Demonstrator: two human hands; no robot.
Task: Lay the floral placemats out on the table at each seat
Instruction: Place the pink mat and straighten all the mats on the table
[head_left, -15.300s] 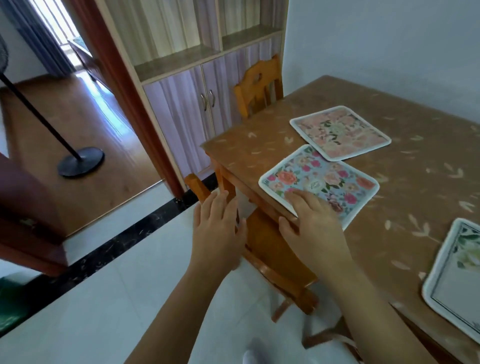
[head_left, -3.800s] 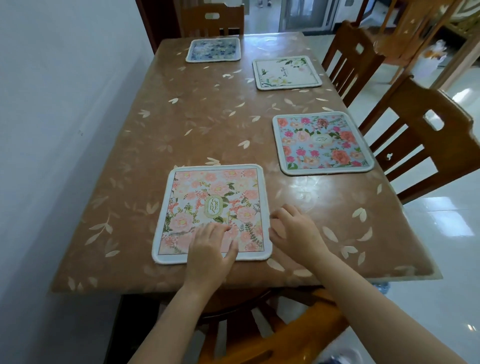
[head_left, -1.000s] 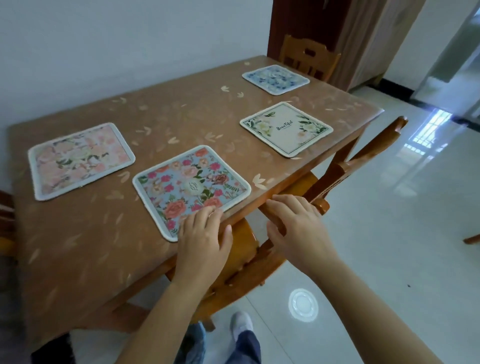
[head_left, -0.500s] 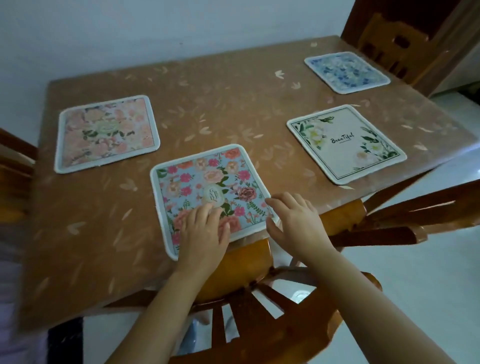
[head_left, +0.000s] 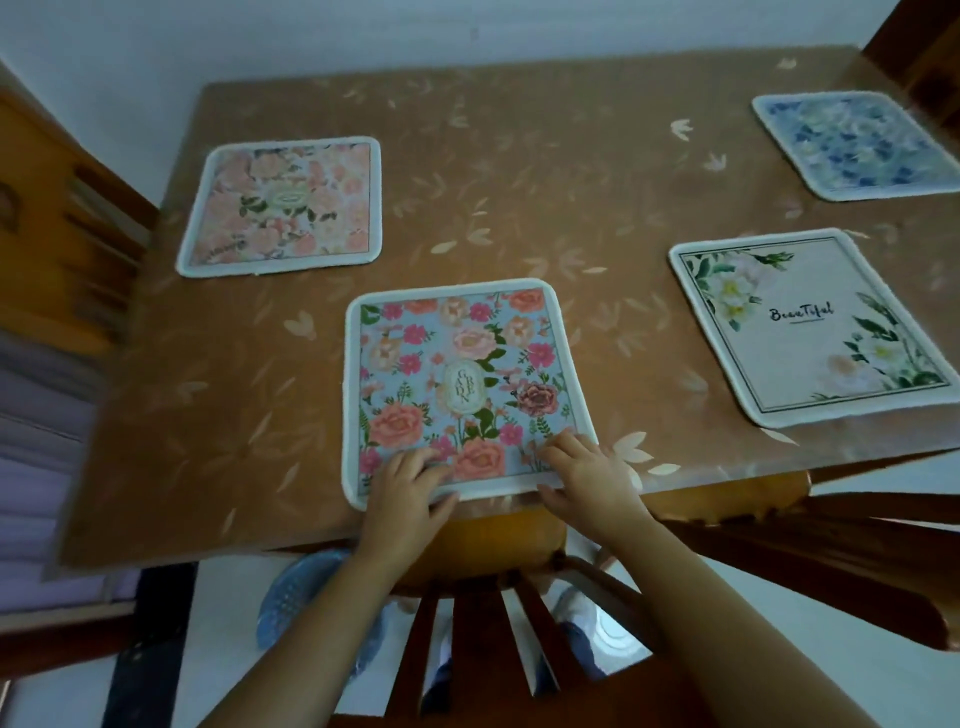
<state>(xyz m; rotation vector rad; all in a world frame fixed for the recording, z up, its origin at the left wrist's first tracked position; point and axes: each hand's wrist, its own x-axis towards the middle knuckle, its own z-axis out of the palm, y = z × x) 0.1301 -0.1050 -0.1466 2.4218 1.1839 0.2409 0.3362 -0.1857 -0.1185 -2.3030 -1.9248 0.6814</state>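
Note:
Four floral placemats lie on the brown leaf-patterned table (head_left: 545, 182). Directly in front of me is the blue placemat with pink roses (head_left: 457, 364), its near edge at the table's rim. My left hand (head_left: 410, 483) and my right hand (head_left: 587, 478) both sit on that near edge, fingers on top, thumbs at the border. A pale pink placemat (head_left: 283, 205) is at the far left. To the right lies a white "Beautiful" placemat (head_left: 810, 327), and a blue-and-white placemat (head_left: 857, 145) is at the far right.
A wooden chair (head_left: 483, 623) stands tucked in between me and the table. Another chair (head_left: 62, 223) is at the left end, and a third (head_left: 857, 545) at my right. A white wall runs along the table's far side. A blue perforated object (head_left: 296, 597) lies on the floor.
My view has swung to face the rose placemat squarely. Both hands have come onto its near edge; the right hand moved from beside the mat onto its corner.

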